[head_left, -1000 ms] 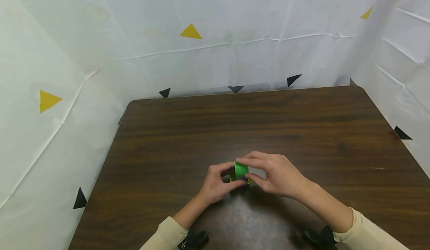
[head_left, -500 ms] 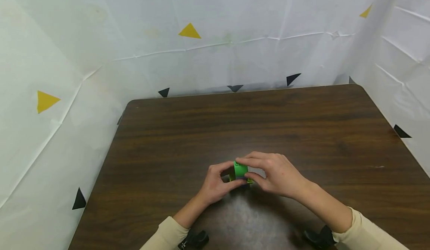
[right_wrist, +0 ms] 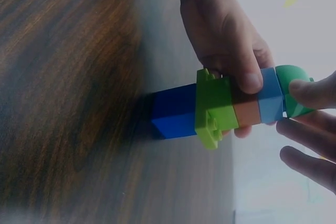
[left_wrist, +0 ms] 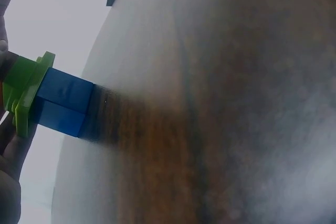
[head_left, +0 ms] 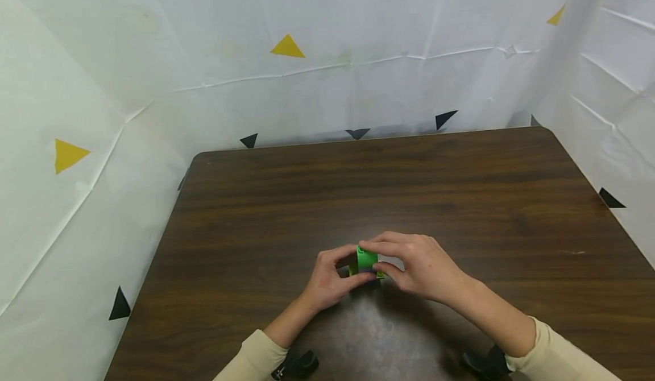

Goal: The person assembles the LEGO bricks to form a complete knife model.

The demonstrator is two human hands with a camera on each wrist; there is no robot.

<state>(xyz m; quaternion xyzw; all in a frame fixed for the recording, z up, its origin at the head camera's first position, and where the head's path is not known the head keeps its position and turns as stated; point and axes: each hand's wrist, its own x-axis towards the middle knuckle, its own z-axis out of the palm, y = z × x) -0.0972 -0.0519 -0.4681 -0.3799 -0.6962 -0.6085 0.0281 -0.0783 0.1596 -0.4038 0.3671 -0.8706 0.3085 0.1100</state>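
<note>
A tower of toy building bricks stands upright on the table, between my hands. Its base is a dark blue brick, with a lime green plate-like piece above that. Higher up come a lime brick, a brown brick and a light blue brick. A rounded green brick tops the tower. My left hand grips the tower around its brown level, thumb on the near side. With thumb and fingers, my right hand pinches the rounded green brick; the light blue brick sits directly beneath it.
The dark wood-grain table extends around both hands. White sheeting with yellow and black triangles hangs behind and at the sides. A black wrist device is by the left sleeve, and another black device by the right.
Both hands and the brick tower hold practically the same position. Only the head view has shifted very slightly.
</note>
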